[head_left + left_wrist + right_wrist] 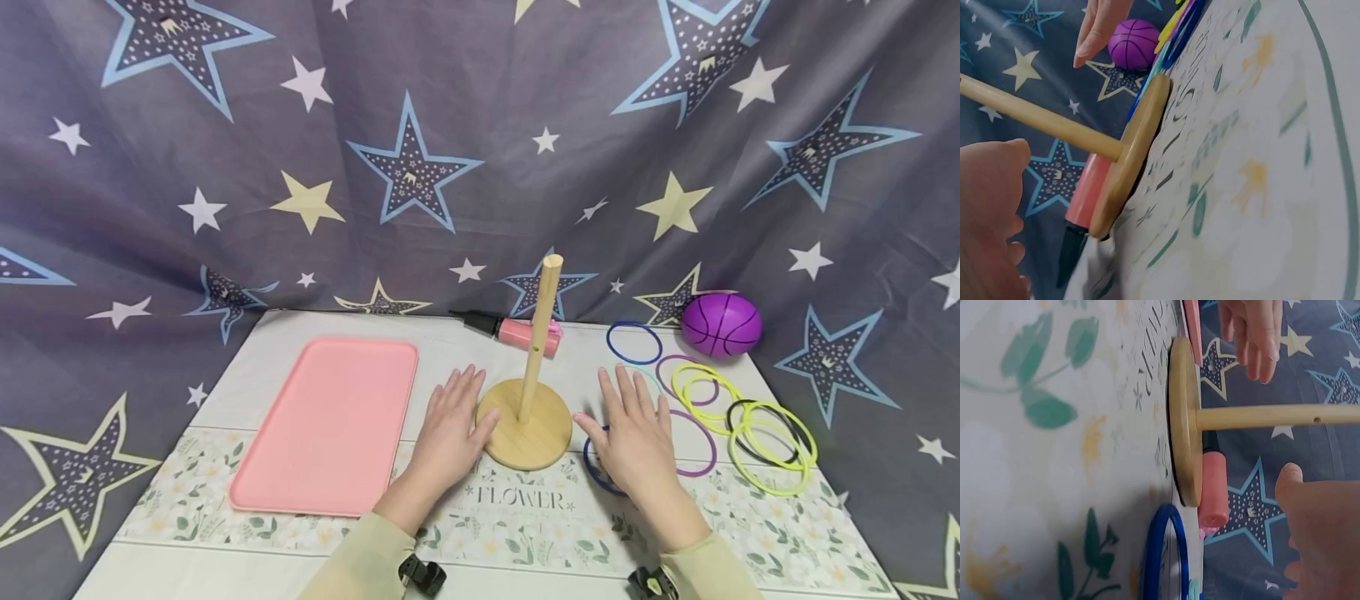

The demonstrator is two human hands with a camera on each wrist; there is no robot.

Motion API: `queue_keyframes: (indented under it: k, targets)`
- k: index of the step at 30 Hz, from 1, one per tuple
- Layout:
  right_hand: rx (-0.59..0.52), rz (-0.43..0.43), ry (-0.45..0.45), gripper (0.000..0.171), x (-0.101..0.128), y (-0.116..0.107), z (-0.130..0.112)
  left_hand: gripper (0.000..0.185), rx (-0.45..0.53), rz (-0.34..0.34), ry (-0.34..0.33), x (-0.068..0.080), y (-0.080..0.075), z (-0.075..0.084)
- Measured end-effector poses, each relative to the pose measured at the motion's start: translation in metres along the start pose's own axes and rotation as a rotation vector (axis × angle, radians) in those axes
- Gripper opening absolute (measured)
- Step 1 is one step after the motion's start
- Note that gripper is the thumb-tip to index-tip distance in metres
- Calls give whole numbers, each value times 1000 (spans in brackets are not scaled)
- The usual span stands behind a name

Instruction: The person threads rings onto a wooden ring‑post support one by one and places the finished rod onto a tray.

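Observation:
A wooden peg stand (525, 425) with an upright pole (540, 333) stands mid-table. My left hand (453, 408) lies flat just left of its round base, fingers straight, thumb at the base's edge. My right hand (633, 417) lies flat to the right of the base, over a dark blue ring (596, 471) and a purple ring (701, 454). Neither hand holds anything. The left wrist view shows the base (1132, 162) edge-on with my right hand's fingers (1097, 28) beyond it. In the right wrist view the blue ring (1157, 550) lies beside the base (1184, 425).
A pink tray (330, 421) lies left of the stand. Behind the pole is a pink and black pump (517, 331). Several loose rings, blue (633, 342), yellow-green (772, 454) and black, lie at the right, with a purple ball (722, 323) behind them. Star-print cloth surrounds the table.

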State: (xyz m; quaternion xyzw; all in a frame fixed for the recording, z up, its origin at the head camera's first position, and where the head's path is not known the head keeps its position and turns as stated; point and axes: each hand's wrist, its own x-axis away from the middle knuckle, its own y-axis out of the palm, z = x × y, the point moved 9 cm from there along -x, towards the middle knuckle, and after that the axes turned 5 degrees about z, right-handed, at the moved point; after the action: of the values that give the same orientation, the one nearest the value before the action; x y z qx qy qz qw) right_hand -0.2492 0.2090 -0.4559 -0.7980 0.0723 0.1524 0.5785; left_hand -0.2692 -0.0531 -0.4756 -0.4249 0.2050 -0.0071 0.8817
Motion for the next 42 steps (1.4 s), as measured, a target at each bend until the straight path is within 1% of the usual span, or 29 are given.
queue_keyframes:
  k: [3, 9, 14, 19, 23, 26, 29, 33, 37, 42]
  targets:
    - [-18, -11, 20, 82, 1, 1, 8, 71, 70, -18, -8, -2, 10, -1]
    - [-49, -42, 64, 84, 5, 8, 28, 74, 186, -76, -14, -1, 29, -2]
    - [-65, -35, 84, 82, 7, 8, 41, 73, 243, -77, -24, -2, 36, -4]
    - [-77, -27, 96, 81, 7, 7, 50, 72, 248, -75, -42, -2, 39, -8]
    - [-88, -19, 104, 80, 9, 5, 55, 71, 232, -68, -54, -2, 40, -12]
    - [-104, -16, 113, 79, 11, 5, 57, 72, 214, -73, -30, -2, 41, -12]
    - [-127, -7, 119, 77, 12, 4, 60, 71, 206, -76, 10, -4, 43, -8]
    - [-166, 1, 141, 74, 16, 2, 67, 64, 225, -63, 45, -6, 45, -2]
    - [-210, -6, 161, 70, 19, 6, 74, 56, 237, -48, 53, -10, 48, 1]
    - [-259, -8, 171, 64, 20, 9, 81, 43, 221, -34, 59, -16, 51, 5]
